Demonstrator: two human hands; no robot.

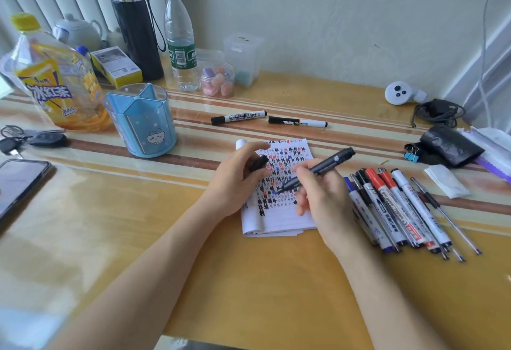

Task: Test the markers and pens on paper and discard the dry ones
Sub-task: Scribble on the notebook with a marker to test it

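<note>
A small folded paper (279, 217) covered with black, red and blue test marks lies in the middle of the table. My right hand (323, 200) grips a dark marker (329, 163), its tip touching the paper. My left hand (237, 181) rests on the paper's left edge and pinches a black cap (260, 162). A heap of several markers and pens (401, 206) lies right of the paper. Two black-and-white whiteboard markers (239, 117) (298, 121) lie capped beyond the paper.
A blue pen holder (141, 120) stands left of the paper. Behind it are an iced-tea bottle (58, 78), a black flask (132, 26) and a water bottle (179, 42). Keys (33, 139) and a phone (16, 183) lie at left; a black pouch (450, 146) at right.
</note>
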